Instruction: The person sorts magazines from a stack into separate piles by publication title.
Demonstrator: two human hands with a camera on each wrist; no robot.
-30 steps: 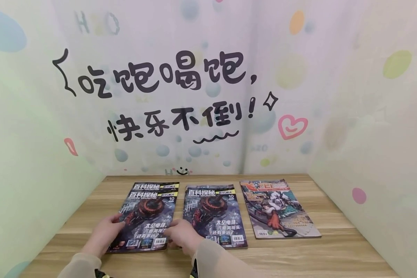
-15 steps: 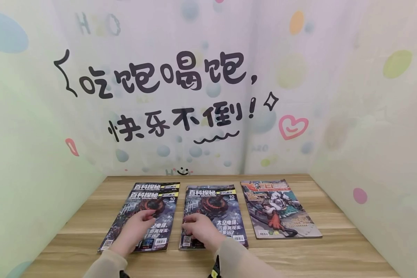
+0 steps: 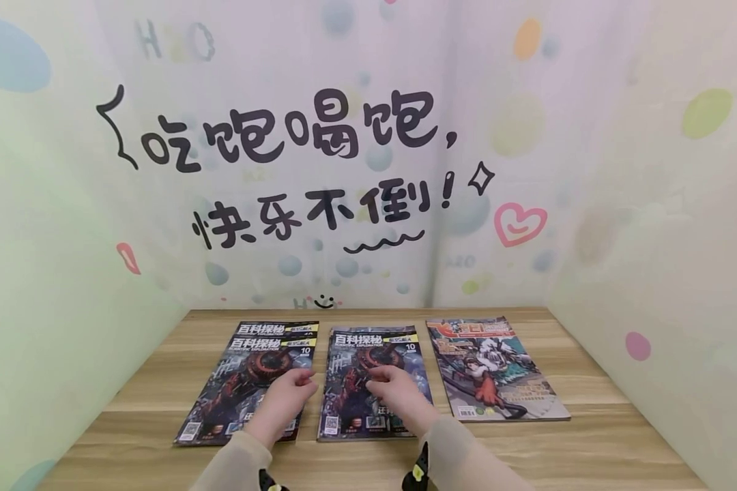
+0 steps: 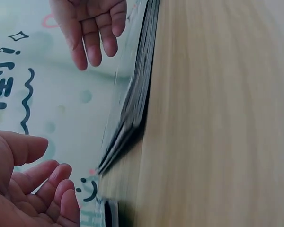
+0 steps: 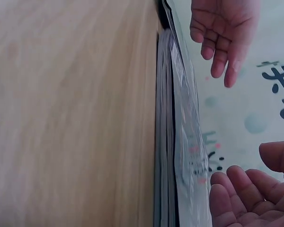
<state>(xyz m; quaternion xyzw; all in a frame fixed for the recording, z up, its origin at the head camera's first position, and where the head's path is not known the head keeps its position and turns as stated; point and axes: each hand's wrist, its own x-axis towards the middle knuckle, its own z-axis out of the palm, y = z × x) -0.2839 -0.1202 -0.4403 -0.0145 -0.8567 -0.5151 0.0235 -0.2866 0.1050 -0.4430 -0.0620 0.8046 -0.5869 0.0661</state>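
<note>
In the head view my left hand [image 3: 285,402] hovers over the right part of the left magazine pile [image 3: 221,399], whose top copy sits slightly lower than the one beneath. Dark covers with a red ring shape mark this pile and the middle magazine pile [image 3: 344,395]. Over the middle pile is my right hand [image 3: 399,395]. Both wrist views show the hands raised above the magazines, palms facing each other, with loosely bent fingers and nothing held. Page edges of a magazine pile [image 5: 164,142] stand side-on in the right wrist view.
A third magazine [image 3: 491,372] with a comic-style cover lies at the right of the wooden table [image 3: 516,450]. Behind stands a pale printed curtain wall [image 3: 368,273] with black lettering, and pale side walls flank the table.
Both hands have left the sides of the left magazine pile and moved to the right, the right hand crossing onto the middle pile. The magazines stay where they were.
</note>
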